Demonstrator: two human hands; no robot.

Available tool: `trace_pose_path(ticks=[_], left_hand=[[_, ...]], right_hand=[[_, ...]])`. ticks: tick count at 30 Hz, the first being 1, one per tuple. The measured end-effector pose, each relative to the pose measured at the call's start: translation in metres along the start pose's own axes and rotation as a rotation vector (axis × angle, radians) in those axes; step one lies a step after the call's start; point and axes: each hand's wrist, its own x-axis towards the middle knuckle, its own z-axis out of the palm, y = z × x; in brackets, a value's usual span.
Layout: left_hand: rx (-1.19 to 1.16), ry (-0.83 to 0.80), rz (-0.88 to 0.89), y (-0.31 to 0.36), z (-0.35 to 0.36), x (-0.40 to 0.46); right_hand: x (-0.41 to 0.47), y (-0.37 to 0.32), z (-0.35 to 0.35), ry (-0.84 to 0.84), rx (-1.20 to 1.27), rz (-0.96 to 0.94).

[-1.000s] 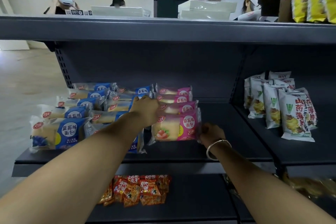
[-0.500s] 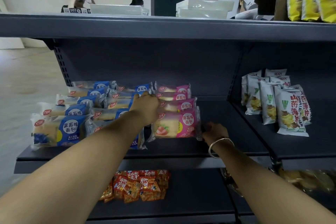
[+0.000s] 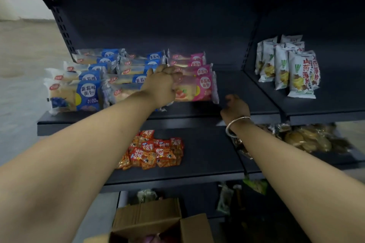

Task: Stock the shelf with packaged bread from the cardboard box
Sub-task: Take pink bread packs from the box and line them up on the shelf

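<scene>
Head view: your left hand (image 3: 165,87) is curled over the left end of the front pink plastic-wrapped strawberry bread packet (image 3: 197,89), its grip pinching the wrapper where that packet meets the blue blueberry bread packets (image 3: 79,92) beside it. The pink packet stands at the front edge of the dark metal shelf (image 3: 246,92), at the head of a pink row that runs toward the back panel. Your right hand (image 3: 235,107) sits just off the packet's right end, at the shelf's front edge; its fingers look loosely curled and hold nothing that shows, though blur makes this hard to read.

The step in hand looks like squaring up this front packet. Hold the left end lightly, since the bread inside will crush under a hard pinch. Bring your right hand to the free end and nudge the packet until its face runs parallel with the shelf's front edge, level with the blue row. Keep it a little back from the lip so it cannot tip off.

The right part of this shelf is bare, so further rows can go there. The brown cardboard box (image 3: 158,223) stands open on the floor below; its contents are too dim to tell.
</scene>
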Motion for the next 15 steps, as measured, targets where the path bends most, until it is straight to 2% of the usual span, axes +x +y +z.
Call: trace_pose_path(ticks=[3,6,8,11,15], left_hand=[[0.003,0.043,-0.002,0.002,0.002,-0.031],[0.114,0.243,0.005,0.002,0.01,-0.068],[0.104,0.326,0.065,-0.001,0.022,-0.095],[0.089,0.294,0.068,-0.01,0.049,-0.132],[0.077,0.178,0.036,-0.025,0.086,-0.17]], right_hand=[[-0.028,0.006,0.006,0.082,0.049,-0.009],[-0.065,0.01,0.015,0.234,0.076,-0.058],[-0.09,0.013,0.027,0.289,0.052,-0.059],[-0.122,0.021,0.052,0.287,0.061,-0.024],[-0.144,0.04,0.095,0.173,0.062,-0.005]])
